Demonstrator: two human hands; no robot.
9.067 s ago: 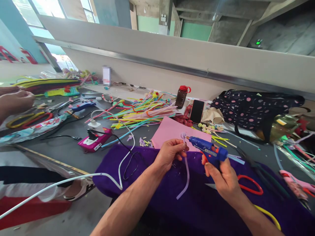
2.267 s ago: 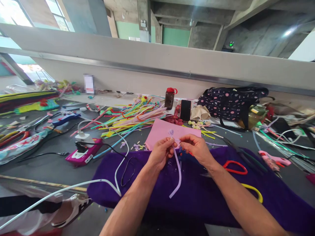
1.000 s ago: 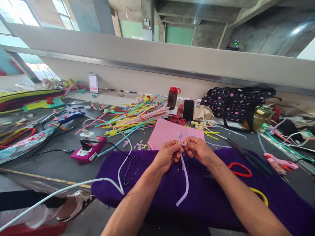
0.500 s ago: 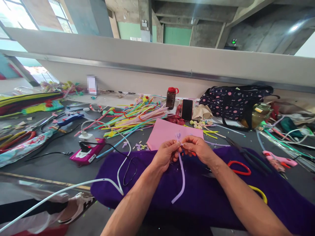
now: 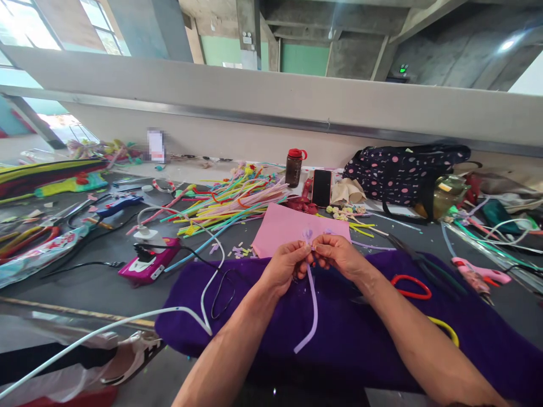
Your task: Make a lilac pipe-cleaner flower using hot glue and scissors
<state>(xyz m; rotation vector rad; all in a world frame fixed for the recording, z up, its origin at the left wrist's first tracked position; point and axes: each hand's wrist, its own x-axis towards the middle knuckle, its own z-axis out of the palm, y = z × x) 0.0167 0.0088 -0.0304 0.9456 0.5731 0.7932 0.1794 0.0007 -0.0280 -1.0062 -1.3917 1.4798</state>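
Observation:
Both my hands meet over a purple cloth [image 5: 263, 316] on my lap. My left hand [image 5: 285, 264] pinches the top of a lilac strip [image 5: 311, 305], which hangs down in a curve with its end curling left. My right hand [image 5: 337, 254] pinches the same strip right beside the left fingers. A small lilac curled shape [image 5: 307, 234] sticks up above the fingertips. Just behind the hands lies a pink sheet [image 5: 284, 226].
A heap of coloured straws [image 5: 229, 200], a red-capped bottle [image 5: 294, 167], a phone [image 5: 321, 188] and a dotted bag [image 5: 403, 172] lie behind. A pink power strip [image 5: 148, 263] with white cable sits left. Red-handled scissors [image 5: 409, 287] and a pink glue gun [image 5: 477, 276] lie right.
The blue glue gun held 9 s ago has left my right hand, which now pinches the strip. Over the last second both hands stay at the strip's top with small finger shifts.

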